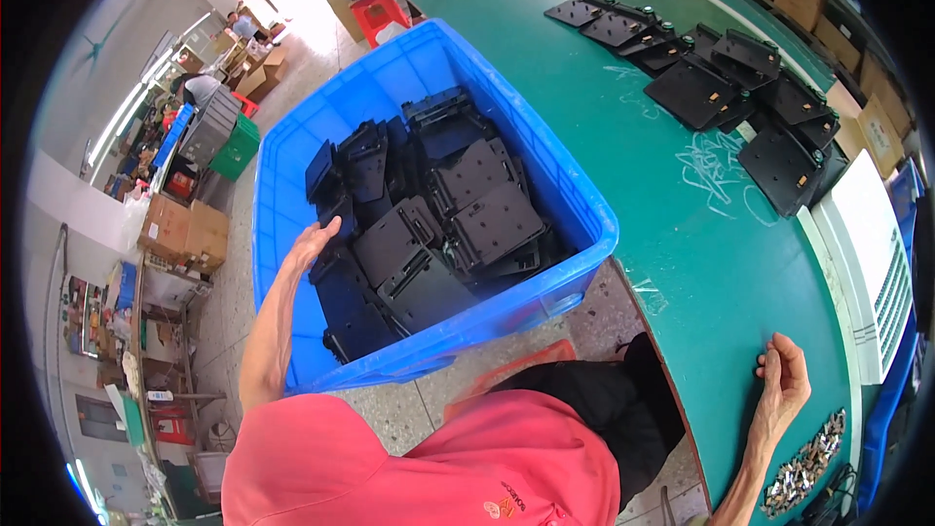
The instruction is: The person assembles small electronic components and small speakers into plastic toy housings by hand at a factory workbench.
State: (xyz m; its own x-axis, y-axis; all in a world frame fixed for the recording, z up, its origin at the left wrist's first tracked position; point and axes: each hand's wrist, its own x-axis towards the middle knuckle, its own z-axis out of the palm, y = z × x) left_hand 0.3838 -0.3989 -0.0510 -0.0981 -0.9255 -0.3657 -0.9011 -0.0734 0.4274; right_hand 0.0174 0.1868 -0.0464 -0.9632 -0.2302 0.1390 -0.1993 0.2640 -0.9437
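My left hand (314, 242) reaches over the left side of a large blue plastic bin (575, 251), its fingers stretched out beside the black plates (390, 242) heaped inside. I cannot tell whether the fingertips touch a plate. The plates are flat and rectangular, with small holes and hinge-like bars along an edge. Over the green tabletop (672, 273) at the right, my right hand (785, 380) is closed with its fingers curled in. Whatever it may hold is hidden or too small to name. A pile of small metal parts (804, 463) lies just below that hand.
More black plate assemblies (693, 93) stand in overlapping rows along the table's far right. A white vented panel (867, 263) leans at the table's right edge. A red stool (378, 15) stands beyond the bin, near a seated person. Cardboard boxes (185, 232) are stacked at the left.
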